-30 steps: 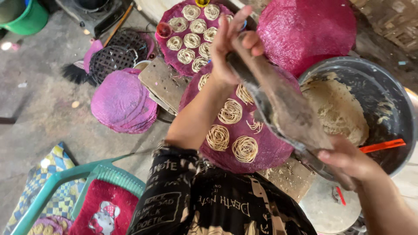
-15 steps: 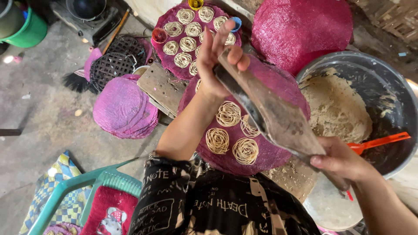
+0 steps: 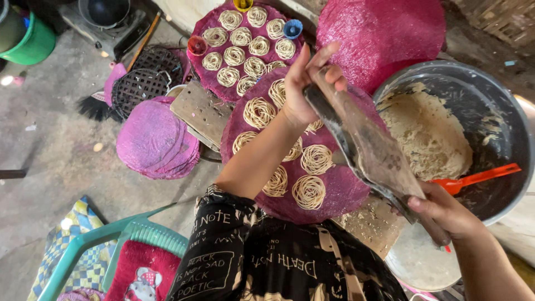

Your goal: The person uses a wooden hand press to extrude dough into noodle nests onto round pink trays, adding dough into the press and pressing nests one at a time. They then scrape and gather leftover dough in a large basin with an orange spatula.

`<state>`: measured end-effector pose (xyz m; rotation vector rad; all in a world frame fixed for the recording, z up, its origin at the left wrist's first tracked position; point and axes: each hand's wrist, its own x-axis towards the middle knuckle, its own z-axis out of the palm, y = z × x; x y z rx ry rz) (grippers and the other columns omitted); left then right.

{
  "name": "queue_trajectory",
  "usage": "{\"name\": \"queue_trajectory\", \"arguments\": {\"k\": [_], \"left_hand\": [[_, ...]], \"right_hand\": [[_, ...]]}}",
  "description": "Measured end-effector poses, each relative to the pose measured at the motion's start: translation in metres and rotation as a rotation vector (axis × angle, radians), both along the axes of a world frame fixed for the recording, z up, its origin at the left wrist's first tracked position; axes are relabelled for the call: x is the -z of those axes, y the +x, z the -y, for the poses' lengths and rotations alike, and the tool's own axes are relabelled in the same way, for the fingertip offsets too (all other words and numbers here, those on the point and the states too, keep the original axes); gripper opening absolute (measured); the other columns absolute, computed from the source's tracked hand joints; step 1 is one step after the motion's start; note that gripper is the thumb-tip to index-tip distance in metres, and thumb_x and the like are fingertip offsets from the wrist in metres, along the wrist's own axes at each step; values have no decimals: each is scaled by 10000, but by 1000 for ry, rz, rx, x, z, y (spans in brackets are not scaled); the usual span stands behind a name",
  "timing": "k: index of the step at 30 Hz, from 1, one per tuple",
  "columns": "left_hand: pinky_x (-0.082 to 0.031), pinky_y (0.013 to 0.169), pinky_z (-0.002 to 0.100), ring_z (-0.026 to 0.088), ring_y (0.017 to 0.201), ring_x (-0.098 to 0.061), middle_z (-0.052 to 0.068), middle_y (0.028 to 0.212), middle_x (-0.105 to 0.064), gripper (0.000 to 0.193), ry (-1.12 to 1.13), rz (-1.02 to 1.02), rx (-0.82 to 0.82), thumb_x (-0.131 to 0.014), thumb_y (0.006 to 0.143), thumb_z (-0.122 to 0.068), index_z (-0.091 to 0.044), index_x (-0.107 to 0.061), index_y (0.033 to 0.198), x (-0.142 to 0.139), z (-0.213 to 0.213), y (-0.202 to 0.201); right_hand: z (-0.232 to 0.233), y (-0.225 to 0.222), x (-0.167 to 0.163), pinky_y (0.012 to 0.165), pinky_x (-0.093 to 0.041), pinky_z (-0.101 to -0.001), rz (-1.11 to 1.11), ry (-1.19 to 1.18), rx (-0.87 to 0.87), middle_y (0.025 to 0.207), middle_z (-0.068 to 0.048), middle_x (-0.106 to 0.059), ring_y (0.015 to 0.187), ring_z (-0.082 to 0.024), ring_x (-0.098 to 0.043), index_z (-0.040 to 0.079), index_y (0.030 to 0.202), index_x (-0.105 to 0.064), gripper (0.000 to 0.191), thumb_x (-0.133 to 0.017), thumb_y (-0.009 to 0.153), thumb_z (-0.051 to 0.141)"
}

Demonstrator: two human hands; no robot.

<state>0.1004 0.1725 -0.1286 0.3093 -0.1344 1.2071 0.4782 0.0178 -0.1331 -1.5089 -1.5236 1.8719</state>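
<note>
My left hand (image 3: 305, 86) grips the far end of a long grey metal press (image 3: 365, 146) smeared with dough. My right hand (image 3: 443, 212) holds its near handle. The press hangs slanted over a round pink woven tray (image 3: 340, 192) that carries several coiled noodle nests (image 3: 309, 191). Right of the press stands a large metal bowl (image 3: 504, 120) with pale dough (image 3: 426, 136) and an orange spatula (image 3: 473, 178) in it.
A second pink tray (image 3: 214, 83) full of nests lies further back, an empty one (image 3: 384, 30) leans at the back right. A stack of pink trays (image 3: 153, 139) sits left, next to black baskets (image 3: 139, 83). A green bucket (image 3: 36, 44) and a teal chair (image 3: 120, 237) are left.
My hands have shifted slightly and the press has swung a little steeper over the near tray. The view has moved closer.
</note>
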Motion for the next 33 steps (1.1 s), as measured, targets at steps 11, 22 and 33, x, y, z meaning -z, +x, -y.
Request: {"name": "queue_trajectory", "arguments": {"k": [11, 22, 33], "left_hand": [[-476, 986, 457, 296, 897, -611, 64, 866, -531, 731, 182, 0, 98, -398, 1053, -626, -117, -370, 1578, -60, 3, 26], [-475, 841, 445, 229, 685, -535, -9, 666, -467, 537, 9, -110, 11, -404, 1111, -571, -160, -555, 1422, -8, 15, 41], [-453, 703, 340, 165, 580, -510, -12, 612, -468, 543, 277, 24, -58, -340, 1164, -580, -138, -571, 1379, -43, 36, 32]], "right_hand": [[28, 7, -52, 726, -541, -395, -294, -30, 2, 1007, -254, -761, 889, -308, -703, -146, 1282, -614, 800, -621, 887, 550], [39, 36, -34, 552, -562, -388, -31, -82, 72, 904, -228, -751, 717, -277, -724, -85, 1132, -668, 690, -665, 778, 507], [42, 46, -30, 676, -572, -394, -56, -60, 79, 871, -176, -752, 784, -236, -698, -106, 1042, -686, 541, -750, 751, 345]]}}
